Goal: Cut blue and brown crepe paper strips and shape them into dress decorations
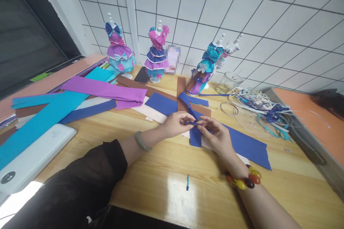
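My left hand (176, 123) and my right hand (215, 134) meet over the middle of the wooden table (150, 171). Both pinch the same small folded piece of dark blue foam (194, 122) between thumb and fingertips. Just under them a dark blue foam strip (195, 136) lies upright across a larger dark blue sheet (248, 146). A green bangle sits on my left wrist, a beaded bracelet on my right.
Purple (104, 89), teal (40, 121) and brown foam sheets cover the left half. Three small mannequins in foam dresses (118, 52) stand along the tiled wall. A glass (228, 82) and a ribbon tangle (263, 111) lie right. A white device (32, 157) lies at left.
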Demonstrator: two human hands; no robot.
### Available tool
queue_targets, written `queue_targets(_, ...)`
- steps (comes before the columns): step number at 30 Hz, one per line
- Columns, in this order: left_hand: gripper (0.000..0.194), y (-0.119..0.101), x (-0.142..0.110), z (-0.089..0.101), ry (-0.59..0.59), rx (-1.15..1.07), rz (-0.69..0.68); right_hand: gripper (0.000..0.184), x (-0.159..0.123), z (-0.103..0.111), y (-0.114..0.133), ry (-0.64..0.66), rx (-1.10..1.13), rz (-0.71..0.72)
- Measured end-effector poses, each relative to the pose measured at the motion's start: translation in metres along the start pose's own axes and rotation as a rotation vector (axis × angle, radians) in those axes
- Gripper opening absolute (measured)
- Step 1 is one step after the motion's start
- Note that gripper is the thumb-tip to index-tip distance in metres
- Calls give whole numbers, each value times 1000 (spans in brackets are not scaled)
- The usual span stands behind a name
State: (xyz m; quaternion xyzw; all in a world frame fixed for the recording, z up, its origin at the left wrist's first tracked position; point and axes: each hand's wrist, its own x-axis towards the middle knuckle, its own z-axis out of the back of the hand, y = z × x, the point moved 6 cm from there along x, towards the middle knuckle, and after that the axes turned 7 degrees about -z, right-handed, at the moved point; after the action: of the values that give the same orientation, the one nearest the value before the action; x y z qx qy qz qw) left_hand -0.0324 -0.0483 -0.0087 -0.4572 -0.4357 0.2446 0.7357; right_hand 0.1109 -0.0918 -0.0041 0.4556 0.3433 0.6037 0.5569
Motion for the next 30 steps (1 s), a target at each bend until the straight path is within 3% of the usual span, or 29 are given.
queue_targets(6,13,-14,-1,0,37,179,-154,33,0,1,-2,-22,1,-1)
queue_targets(15,13,-18,0,3,-19,145,-170,29,0,-1,0,-31,51,-35)
queue_targets(20,13,-17,0,4,-37,125,-141,30,1,0,-2,-9,108,-87)
queue_targets(25,14,-4,0,3,-54,14,5,32,3,-1,-5,25,213,-161)
queue_targets(30,23,1,-1,-1,-12,-69,52,30,0,-1,0,16,129,-100)
